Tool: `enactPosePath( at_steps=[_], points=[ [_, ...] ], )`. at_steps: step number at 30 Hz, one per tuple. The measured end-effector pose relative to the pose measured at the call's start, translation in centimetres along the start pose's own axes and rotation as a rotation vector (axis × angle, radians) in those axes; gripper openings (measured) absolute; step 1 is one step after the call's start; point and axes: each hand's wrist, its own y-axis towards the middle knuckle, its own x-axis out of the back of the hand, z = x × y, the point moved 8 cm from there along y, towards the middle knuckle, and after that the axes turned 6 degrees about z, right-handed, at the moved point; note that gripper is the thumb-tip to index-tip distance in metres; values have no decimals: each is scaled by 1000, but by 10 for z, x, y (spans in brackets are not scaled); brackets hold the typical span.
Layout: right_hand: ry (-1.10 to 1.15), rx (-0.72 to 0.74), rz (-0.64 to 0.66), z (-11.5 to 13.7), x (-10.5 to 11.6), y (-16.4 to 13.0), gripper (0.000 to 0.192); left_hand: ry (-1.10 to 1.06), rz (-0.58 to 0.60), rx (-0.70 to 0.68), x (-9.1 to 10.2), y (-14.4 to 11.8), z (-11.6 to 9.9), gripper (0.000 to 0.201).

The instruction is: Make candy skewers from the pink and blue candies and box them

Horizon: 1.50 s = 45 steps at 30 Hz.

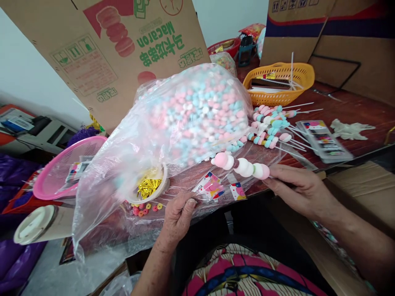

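The right hand (298, 187) pinches a marshmallow skewer (242, 165), pink and white pieces pointing left above the dark table (348, 111). The left hand (179, 213) closes its fingers on a small clear wrapper (211, 186) at the table's near edge. A big bag of marshmallows (191, 115) sits just behind, finished skewers (271, 125) beside a yellow basket (279, 84)

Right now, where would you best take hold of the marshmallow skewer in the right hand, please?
Grip the marshmallow skewer by its bare stick end, coming from the right, where the right hand pinches it. The skewer lies roughly level, its soft pink and white pieces crowd the left end, and the candy bag sits just behind.
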Motion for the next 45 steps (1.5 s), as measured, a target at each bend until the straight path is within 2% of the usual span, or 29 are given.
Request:
enactPosePath(
  at_steps=[3, 6, 11, 14, 17, 20, 21, 25, 27, 30, 33, 36, 38, 42, 44, 45],
  points=[
    [-211, 180, 39, 14, 7, -2, 24, 36, -18, -7, 4, 2, -4, 35],
    [-388, 214, 89, 14, 11, -4, 26, 26, -31, 5, 7, 5, -8, 33],
    [-595, 302, 180, 12, 16, -8, 25, 66, 100, 6, -1, 11, -15, 36],
    [-639, 348, 246, 15, 11, -5, 25, 113, 213, -7, -13, 16, -19, 37],
    [-640, 320, 295, 14, 3, 1, 24, 202, 285, -68, -26, 23, -29, 38],
    [-595, 301, 341, 12, -3, 4, 24, 311, 337, -69, -38, 32, -36, 66],
    [-575, 303, 361, 12, -5, 4, 24, 329, 375, -42, -43, 35, -36, 68],
    [-534, 341, 471, 16, -21, 5, 23, 218, 573, 90, -71, 40, -34, 34],
    [-544, 355, 536, 19, -33, 8, 20, 134, 614, 122, -82, 42, -36, 26],
    [-585, 399, 592, 23, -42, 14, 15, 14, 623, 135, -91, 45, -38, 33],
    [-613, 447, 552, 27, -29, 19, 13, -140, 624, 164, -90, 45, -35, 52],
    [-546, 439, 538, 25, -16, 20, 20, -235, 637, 204, -88, 45, -30, 60],
    [-476, 433, 557, 25, -22, 16, 22, -237, 652, 209, -93, 45, -29, 66],
    [-398, 398, 573, 22, -52, 11, 21, -314, 675, 218, -107, 51, -35, 69],
    [-336, 356, 567, 17, -56, 11, 24, -374, 609, 190, -93, 56, -40, 77],
    [-305, 333, 557, 14, -53, 13, 26, -364, 535, 166, -78, 59, -40, 83]
  ],
)
